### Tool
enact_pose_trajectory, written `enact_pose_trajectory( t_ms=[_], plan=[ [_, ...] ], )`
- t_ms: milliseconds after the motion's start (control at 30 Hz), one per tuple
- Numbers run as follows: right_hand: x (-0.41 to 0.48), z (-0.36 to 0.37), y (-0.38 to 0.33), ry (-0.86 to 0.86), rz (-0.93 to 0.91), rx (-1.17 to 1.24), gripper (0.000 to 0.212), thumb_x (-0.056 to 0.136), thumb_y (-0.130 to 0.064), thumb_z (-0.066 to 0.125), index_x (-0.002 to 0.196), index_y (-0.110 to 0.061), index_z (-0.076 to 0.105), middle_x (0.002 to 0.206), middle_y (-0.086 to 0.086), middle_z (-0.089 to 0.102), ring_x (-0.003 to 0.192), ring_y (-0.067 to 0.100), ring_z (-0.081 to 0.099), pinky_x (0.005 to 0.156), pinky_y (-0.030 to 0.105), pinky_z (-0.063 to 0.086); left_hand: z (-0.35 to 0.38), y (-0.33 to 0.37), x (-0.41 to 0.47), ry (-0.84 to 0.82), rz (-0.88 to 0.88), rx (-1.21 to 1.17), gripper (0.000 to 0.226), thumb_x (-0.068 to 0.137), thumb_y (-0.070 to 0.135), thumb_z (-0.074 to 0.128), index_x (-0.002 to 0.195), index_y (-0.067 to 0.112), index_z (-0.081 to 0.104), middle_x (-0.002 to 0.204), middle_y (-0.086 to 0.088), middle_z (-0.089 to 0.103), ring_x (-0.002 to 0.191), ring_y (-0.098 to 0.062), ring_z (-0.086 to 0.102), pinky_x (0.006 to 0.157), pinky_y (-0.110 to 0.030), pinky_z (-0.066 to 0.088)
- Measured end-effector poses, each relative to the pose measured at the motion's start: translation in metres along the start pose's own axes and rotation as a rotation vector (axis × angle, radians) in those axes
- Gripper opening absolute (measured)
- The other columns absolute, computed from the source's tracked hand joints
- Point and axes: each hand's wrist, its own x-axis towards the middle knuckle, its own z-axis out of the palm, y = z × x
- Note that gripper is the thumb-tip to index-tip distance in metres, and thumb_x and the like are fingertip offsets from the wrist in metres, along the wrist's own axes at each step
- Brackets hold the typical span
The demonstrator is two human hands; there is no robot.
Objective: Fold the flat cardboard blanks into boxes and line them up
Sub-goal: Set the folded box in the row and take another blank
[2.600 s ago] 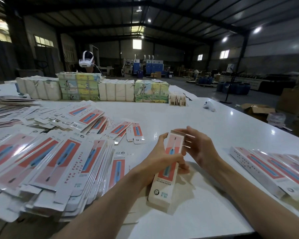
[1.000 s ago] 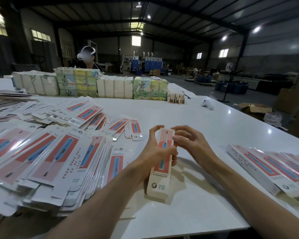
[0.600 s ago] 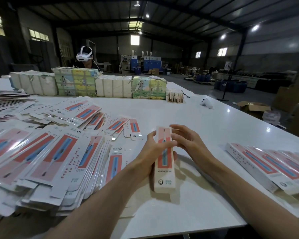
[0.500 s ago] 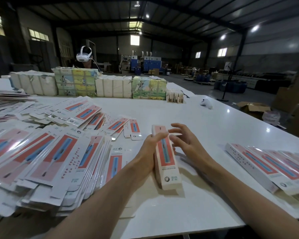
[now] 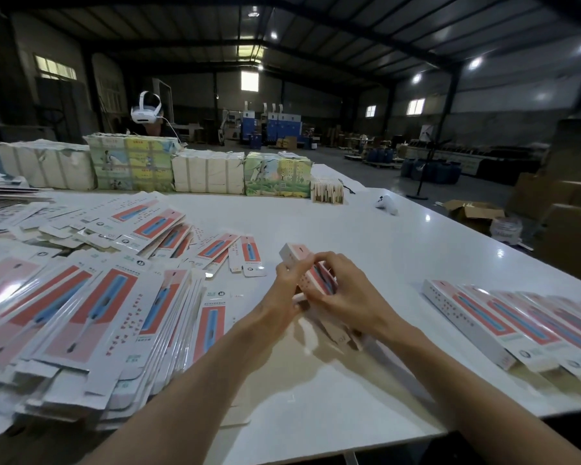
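Squarely at centre of the head-cam view, a worker's two hands are closed together on one folded box (image 5: 292,256), a long, narrow pink-and-white carton. Left hand (image 5: 284,290) grips its left side, fingers wrapped round. Right hand (image 5: 348,298) is curled over its top and right side, fingertips meeting the left hand's. Box is held tilted over the white table (image 5: 349,223), far end pointing up-left, near end down by the right wrist. Whether that near end touches the table can't be told.

At left, a wide, sloppy heap of flat blanks (image 5: 81,317) w/ a pink panel and blue graphic covers that part of the table, overlapping like shingles. A few loose blanks (image 5: 249,260) lie just beyond the left hand.

At right, well apart from the hands, a row of finished boxes (image 5: 503,317) lies side by side, touching, near the table's edge.

Far side of table: wrapped bundles of printed stock (image 5: 135,166) in a line, and a white controller (image 5: 387,204) lying alone. Behind the bundles, a second person wears a white headset (image 5: 146,112).

Bkgd: dim warehouse floor w/ an open cardboard carton (image 5: 472,211) on it.
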Motion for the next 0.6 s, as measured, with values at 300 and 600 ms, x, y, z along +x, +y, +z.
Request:
enact_pose_trajectory(
  t_ms=[300,600],
  plan=[
    [-0.045,-0.067,0.043,0.079,0.276,-0.411,0.056,0.096,-0.046,0.071,0.144,-0.026,0.052,0.131,-0.003,0.056,0.110,0.011,0.049,0.089,0.028,0.046,-0.001,-0.018,-0.007,-0.145,0.251,1.161,0.019,0.104,0.027,0.062,0.113,0.037,0.076,0.107,0.015,0.056,0.102,-0.003,0.059,0.093,-0.021,0.047],
    [-0.092,-0.100,0.063,-0.020,0.450,-0.936,0.041,0.104,-0.048,0.047,0.137,-0.023,0.051,0.133,-0.003,0.050,0.115,0.015,0.048,0.109,0.034,0.042,0.000,-0.015,-0.010,-0.143,0.241,1.151,0.021,0.104,0.028,0.058,0.112,0.038,0.076,0.109,0.015,0.057,0.104,0.000,0.057,0.088,-0.014,0.043]
  ],
)
